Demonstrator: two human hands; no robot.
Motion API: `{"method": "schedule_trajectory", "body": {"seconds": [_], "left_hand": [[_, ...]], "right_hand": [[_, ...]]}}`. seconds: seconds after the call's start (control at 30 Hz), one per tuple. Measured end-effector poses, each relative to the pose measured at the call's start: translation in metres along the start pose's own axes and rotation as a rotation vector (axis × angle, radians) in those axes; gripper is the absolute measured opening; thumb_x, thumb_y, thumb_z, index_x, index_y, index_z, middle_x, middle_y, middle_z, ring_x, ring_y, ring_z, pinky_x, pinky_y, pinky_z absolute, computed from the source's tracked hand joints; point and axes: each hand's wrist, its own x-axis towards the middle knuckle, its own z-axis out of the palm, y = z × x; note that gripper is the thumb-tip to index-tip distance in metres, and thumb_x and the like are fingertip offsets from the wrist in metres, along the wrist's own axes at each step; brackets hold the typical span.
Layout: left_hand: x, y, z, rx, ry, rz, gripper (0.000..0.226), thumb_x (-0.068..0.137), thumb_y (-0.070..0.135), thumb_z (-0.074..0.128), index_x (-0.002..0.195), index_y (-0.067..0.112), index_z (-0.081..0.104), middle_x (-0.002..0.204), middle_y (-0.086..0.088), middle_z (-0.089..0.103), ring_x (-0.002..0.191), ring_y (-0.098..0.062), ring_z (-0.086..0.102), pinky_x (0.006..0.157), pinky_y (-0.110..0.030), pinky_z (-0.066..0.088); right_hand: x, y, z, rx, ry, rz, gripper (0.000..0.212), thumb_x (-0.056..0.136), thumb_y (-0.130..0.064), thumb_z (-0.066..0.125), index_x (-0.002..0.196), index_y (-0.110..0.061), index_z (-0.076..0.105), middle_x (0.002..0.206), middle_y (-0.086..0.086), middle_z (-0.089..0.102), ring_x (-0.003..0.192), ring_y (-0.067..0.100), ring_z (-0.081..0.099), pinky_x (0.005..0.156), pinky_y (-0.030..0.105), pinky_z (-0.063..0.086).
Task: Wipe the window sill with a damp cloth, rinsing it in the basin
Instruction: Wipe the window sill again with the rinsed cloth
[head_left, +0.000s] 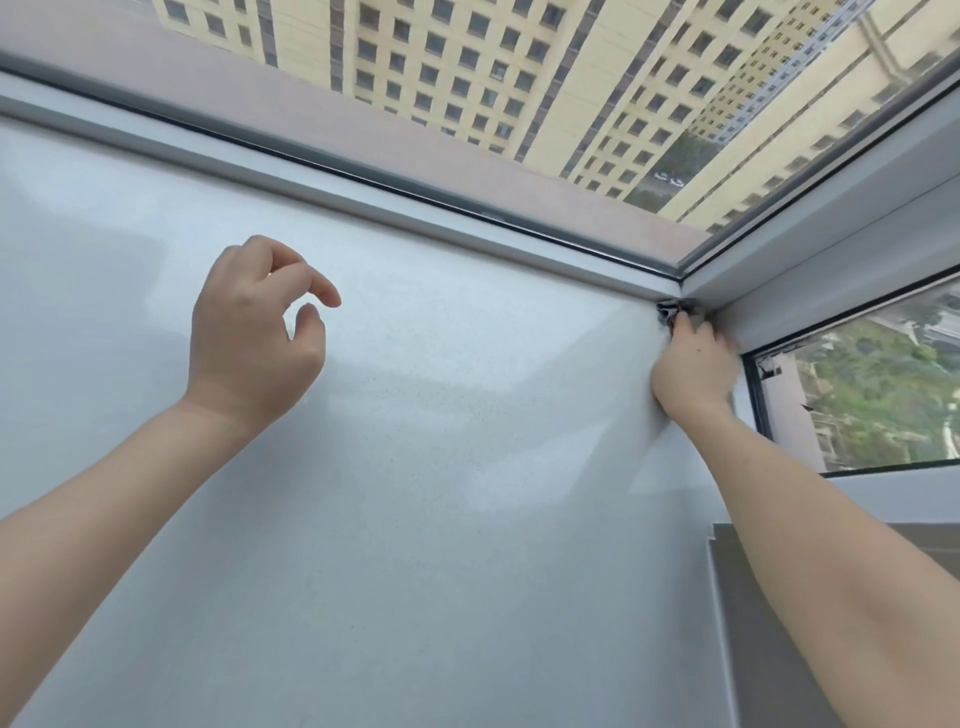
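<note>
Forearms reach up from the lower corners of the frame across the pale, speckled window sill (415, 467). The left hand (249, 332) hangs just above the sill at centre left, empty, its fingers loosely curled with thumb and forefinger a little apart. Farther off, at right of centre, the right hand (693, 366) grips a small dark cloth (670, 312) and presses it into the far corner of the sill, where the two white window frames (395, 179) meet. Beyond the glass, apartment blocks (493, 67) fill the top of the frame.
</note>
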Motion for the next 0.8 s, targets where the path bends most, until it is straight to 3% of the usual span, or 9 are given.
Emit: {"method": "schedule_trajectory", "body": {"seconds": [0.07,0.17,0.27,0.37,0.47,0.53,0.6,0.67,0.8], "left_hand": [[-0.005,0.004,0.002,-0.003,-0.004,0.008,0.025,0.072,0.003,0.045,0.080,0.008,0.068,0.088,-0.012,0.055,0.085,-0.029,0.049,0.072,-0.023,0.026],[-0.012,0.010,0.006,-0.010,-0.013,0.034,0.024,0.071,0.004,0.045,0.079,0.009,0.068,0.087,-0.012,0.056,0.083,-0.029,0.048,0.072,-0.023,0.027],[-0.020,0.015,0.010,-0.015,-0.020,0.074,0.022,0.071,0.004,0.046,0.077,0.009,0.067,0.086,-0.011,0.056,0.081,-0.027,0.048,0.071,-0.022,0.026],[-0.028,0.019,0.020,-0.002,-0.028,0.109,0.020,0.071,0.005,0.048,0.076,0.009,0.067,0.086,-0.009,0.055,0.079,-0.026,0.048,0.069,-0.022,0.026],[-0.031,0.024,0.032,-0.013,-0.041,0.110,0.019,0.071,0.006,0.049,0.075,0.009,0.067,0.085,-0.009,0.055,0.079,-0.027,0.048,0.070,-0.024,0.027],[-0.032,0.029,0.038,-0.020,-0.050,0.113,0.018,0.070,0.007,0.050,0.075,0.009,0.067,0.085,-0.008,0.055,0.079,-0.027,0.048,0.070,-0.024,0.027],[-0.032,0.035,0.045,-0.024,-0.068,0.131,0.017,0.070,0.007,0.050,0.075,0.009,0.067,0.085,-0.007,0.055,0.079,-0.026,0.048,0.069,-0.023,0.027],[-0.027,0.038,0.051,-0.030,-0.076,0.148,0.016,0.070,0.007,0.051,0.075,0.010,0.066,0.084,-0.006,0.055,0.079,-0.024,0.048,0.069,-0.022,0.026],[-0.022,0.042,0.056,-0.046,-0.072,0.167,0.016,0.070,0.008,0.051,0.075,0.010,0.066,0.084,-0.006,0.055,0.080,-0.022,0.046,0.068,-0.022,0.026]], "right_hand": [[0.001,0.004,-0.009,-0.260,-0.011,0.010,0.047,0.090,-0.010,0.031,0.136,-0.006,0.037,0.132,0.019,0.048,0.121,0.034,0.041,0.111,0.044,0.023],[0.000,-0.001,-0.019,-0.595,0.020,-0.120,0.051,0.094,-0.017,0.017,0.140,-0.009,0.037,0.142,0.013,0.042,0.135,0.034,0.029,0.116,0.051,0.005],[-0.004,0.022,-0.014,-0.754,0.005,-0.125,0.052,0.095,-0.019,0.014,0.146,-0.014,0.026,0.150,0.011,0.029,0.139,0.033,0.019,0.116,0.053,0.002],[-0.001,0.038,-0.009,-0.578,0.102,-0.157,0.049,0.095,-0.014,0.020,0.141,-0.008,0.032,0.145,0.019,0.034,0.133,0.039,0.028,0.114,0.055,0.008],[0.001,0.035,-0.006,-0.313,0.224,-0.403,0.048,0.088,-0.006,0.023,0.123,0.007,0.052,0.130,0.028,0.051,0.117,0.042,0.050,0.106,0.053,0.030],[0.005,0.036,-0.001,-0.207,0.146,-0.488,0.048,0.088,-0.001,0.029,0.132,0.007,0.043,0.139,0.025,0.044,0.127,0.037,0.044,0.110,0.044,0.027],[0.008,0.038,0.001,-0.178,-0.025,-0.426,0.054,0.091,-0.001,0.032,0.144,0.001,0.023,0.151,0.019,0.026,0.137,0.030,0.028,0.115,0.037,0.015],[0.012,0.039,0.002,-0.185,-0.056,-0.334,0.056,0.092,-0.004,0.029,0.146,-0.001,0.014,0.153,0.016,0.019,0.139,0.029,0.023,0.116,0.035,0.012],[0.016,0.030,0.001,-0.220,-0.038,-0.276,0.056,0.089,-0.003,0.035,0.143,0.000,0.020,0.145,0.017,0.032,0.130,0.030,0.035,0.112,0.035,0.022]]}}
